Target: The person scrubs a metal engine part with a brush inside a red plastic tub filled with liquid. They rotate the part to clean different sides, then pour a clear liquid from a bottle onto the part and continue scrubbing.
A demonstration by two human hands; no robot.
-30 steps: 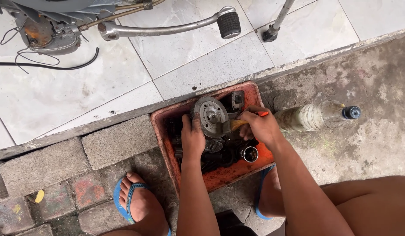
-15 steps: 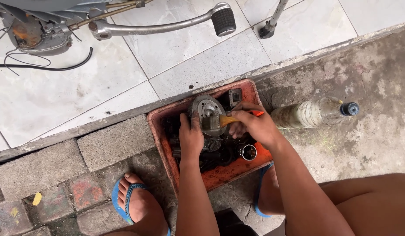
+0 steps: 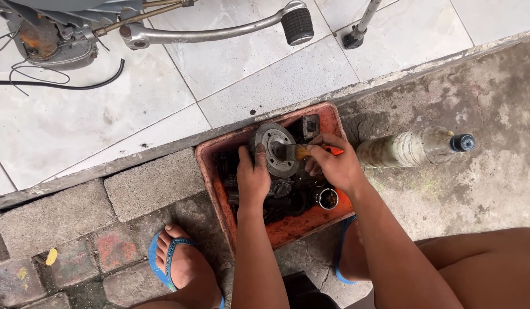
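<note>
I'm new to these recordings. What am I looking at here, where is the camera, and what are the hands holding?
The camera sits on a person's head, looking down at their own two bare hands. They squat over an orange tray of dark, oily metal parts on the ground. The left hand steadies a round ribbed metal part; the right hand holds a small brush against it. A clear bottle lies to the right; a motorcycle's kick lever shows above.

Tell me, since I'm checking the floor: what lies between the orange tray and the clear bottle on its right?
In the head view, only bare stained concrete separates the orange tray from the clear bottle; the right hand sits inside the tray.
</note>
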